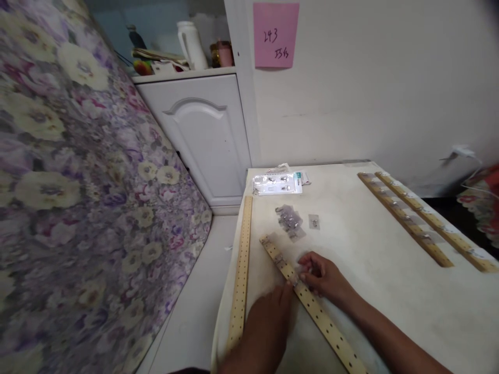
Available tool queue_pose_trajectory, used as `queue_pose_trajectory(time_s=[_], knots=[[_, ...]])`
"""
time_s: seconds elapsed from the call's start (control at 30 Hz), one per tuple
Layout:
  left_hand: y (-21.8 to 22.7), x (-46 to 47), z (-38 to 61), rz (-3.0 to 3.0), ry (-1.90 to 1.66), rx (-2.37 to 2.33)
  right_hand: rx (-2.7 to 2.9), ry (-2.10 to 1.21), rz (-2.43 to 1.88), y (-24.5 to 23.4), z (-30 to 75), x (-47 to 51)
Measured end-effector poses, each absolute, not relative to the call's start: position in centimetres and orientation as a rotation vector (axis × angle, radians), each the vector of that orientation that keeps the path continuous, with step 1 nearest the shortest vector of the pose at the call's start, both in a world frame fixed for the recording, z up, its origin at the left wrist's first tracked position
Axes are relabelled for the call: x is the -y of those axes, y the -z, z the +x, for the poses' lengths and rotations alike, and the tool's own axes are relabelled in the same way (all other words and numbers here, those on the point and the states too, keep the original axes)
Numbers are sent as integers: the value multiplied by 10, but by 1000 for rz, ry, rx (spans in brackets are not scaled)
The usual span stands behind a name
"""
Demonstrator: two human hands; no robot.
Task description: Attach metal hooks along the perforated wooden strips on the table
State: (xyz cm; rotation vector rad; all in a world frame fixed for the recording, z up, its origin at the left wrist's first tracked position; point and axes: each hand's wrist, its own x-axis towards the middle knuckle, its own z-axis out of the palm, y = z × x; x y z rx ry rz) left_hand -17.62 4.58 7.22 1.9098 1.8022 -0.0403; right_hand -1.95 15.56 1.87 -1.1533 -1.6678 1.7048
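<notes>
One perforated strip (323, 319) lies slantwise on my pale tabletop (370, 249), floral mattress (78, 182) alongside. My right hand (323, 278) pinches it in a closed grip; my left hand (265, 327) is blurred, so I cannot tell its grip.

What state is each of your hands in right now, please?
Left hand: open, resting on the perforated wooden strip.
Right hand: fingers curled at the strip; grasp cannot be told.
</notes>
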Motion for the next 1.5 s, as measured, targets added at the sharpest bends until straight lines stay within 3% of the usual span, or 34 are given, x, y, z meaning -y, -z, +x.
queue_pose_trajectory(time_s=[0.2,0.37,0.63,0.87,1.5], knots=[[-81,-45,-180,1862,38,-1783,1643,-1579,-1161,-16,-14,-152],[-82,-42,-182,1881,8,-1804,1841,-1227,-1238,-23,13,-131],[-68,-38,-182,2018,22,-1927,2296,-933,-1360,-28,39,-68],[-68,-40,-182,2052,32,-1935,2360,-545,-1324,-15,25,-60],[-61,-39,-184,2022,26,-1914,2359,-380,-1447,-34,-38,-106]])
